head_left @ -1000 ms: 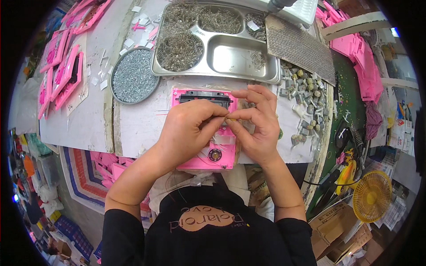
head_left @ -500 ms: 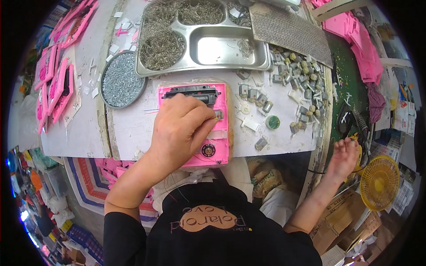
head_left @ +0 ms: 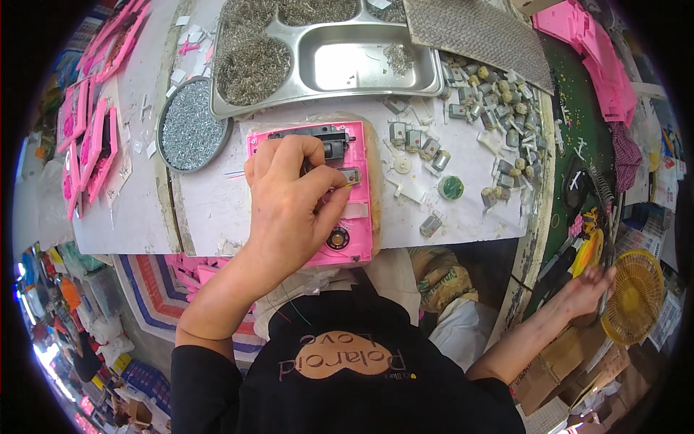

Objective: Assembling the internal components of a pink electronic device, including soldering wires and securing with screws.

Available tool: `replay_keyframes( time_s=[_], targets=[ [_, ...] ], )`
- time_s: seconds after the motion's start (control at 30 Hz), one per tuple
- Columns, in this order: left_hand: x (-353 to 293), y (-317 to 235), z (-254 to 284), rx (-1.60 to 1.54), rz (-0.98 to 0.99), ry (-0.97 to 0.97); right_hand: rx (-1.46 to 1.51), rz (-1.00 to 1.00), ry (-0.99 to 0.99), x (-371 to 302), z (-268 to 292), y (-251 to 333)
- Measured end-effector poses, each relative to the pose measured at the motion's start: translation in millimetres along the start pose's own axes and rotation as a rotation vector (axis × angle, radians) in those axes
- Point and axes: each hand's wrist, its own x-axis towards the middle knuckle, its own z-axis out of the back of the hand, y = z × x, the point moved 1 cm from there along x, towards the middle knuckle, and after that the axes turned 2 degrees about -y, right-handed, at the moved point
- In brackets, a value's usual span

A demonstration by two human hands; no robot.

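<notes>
My left hand (head_left: 289, 192) reaches over a pink plastic housing (head_left: 365, 224), its thumb and index finger pinched on a thin wire (head_left: 354, 184) beside a small metal motor (head_left: 350, 176) set in the housing. A black mechanism (head_left: 336, 141) lies along the far end, partly covered by my hand. Near my wrist sits a round black speaker (head_left: 337, 238). Far to the right, my right hand (head_left: 587, 293) is closed beside a yellow round fan-like grille (head_left: 632, 296); what its fingers hold, if anything, I cannot make out.
A metal tray (head_left: 325, 94) with springs stands at the back. Left of the housing is a bowl of screws (head_left: 194, 124). Several loose motors (head_left: 426, 148) and a green round piece (head_left: 450, 187) lie to the right. Pink housings (head_left: 94, 145) stack at far left. Tools and cables (head_left: 578, 188) lie right.
My right hand has moved right and toward me, from near the cable to beside the yellow grille. My left hand stays pinched at the motor. The view has shifted slightly.
</notes>
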Motion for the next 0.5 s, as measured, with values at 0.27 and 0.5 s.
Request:
replay_keyframes(
  time_s=[0.27, 0.5],
  targets=[
    [2, -2, -1, 0.024, -0.007, 0.020, 0.183, -0.279, 0.643, -168, -194, 45],
    [2, -2, -1, 0.022, -0.009, 0.025, 0.174, -0.202, 0.999, -216, -234, 48]
  ],
)
